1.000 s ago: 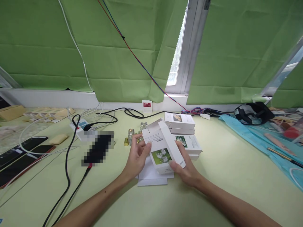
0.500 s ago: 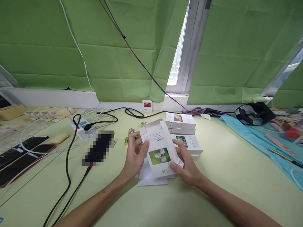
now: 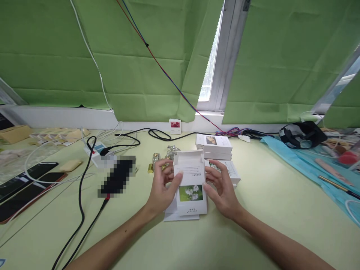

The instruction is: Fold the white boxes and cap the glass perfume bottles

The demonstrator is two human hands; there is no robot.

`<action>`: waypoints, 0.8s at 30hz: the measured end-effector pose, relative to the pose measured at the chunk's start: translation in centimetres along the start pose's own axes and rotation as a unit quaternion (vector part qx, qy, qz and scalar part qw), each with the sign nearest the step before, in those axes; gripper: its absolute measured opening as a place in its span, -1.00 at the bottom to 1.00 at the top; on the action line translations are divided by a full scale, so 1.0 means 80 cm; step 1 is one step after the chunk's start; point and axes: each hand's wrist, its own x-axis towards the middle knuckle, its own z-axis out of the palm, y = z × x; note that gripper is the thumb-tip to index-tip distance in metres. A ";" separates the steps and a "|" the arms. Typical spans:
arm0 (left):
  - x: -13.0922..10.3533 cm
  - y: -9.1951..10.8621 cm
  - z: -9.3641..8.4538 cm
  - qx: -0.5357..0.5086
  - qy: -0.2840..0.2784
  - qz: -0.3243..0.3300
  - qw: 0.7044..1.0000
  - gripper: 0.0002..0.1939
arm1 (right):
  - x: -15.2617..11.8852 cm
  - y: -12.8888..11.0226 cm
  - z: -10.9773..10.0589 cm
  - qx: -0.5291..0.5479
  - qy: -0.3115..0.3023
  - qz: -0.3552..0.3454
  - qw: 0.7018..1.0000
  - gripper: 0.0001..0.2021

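A small white cardboard box (image 3: 192,204), printed with a white-flower picture on green, is held between my two hands with its open flap end pointing away from me. My left hand (image 3: 165,187) grips its left edge, the thumb on the printed face. At the right edge, my right hand (image 3: 222,191) holds it between thumb and fingers. Beneath it lie flat white cartons (image 3: 180,216) on the table. Stacked white boxes (image 3: 216,144) stand just behind my right hand. Small gold and silver metal items (image 3: 155,159) are beyond my left fingers.
On the left lie phones (image 3: 30,191), a power strip (image 3: 98,152) and black cables (image 3: 80,187). A small box with a red picture (image 3: 175,126) stands against the wall. Blue sheeting (image 3: 303,161) with a black head strap (image 3: 302,135) and tools lies at right.
The box has turned from tilted to nearly straight and looks squared up. Its long side flap no longer sticks out at right. My right hand has shifted slightly up along its edge.
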 end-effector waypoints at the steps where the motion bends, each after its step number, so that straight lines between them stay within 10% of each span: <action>1: -0.002 -0.002 0.000 0.024 -0.006 0.016 1.000 -0.60 | 0.000 0.001 0.001 0.000 0.007 0.001 1.000 -0.47; 24: -0.006 -0.018 -0.005 0.169 -0.076 0.189 0.964 -0.51 | -0.001 0.004 0.004 -0.046 0.048 -0.053 0.996 -0.69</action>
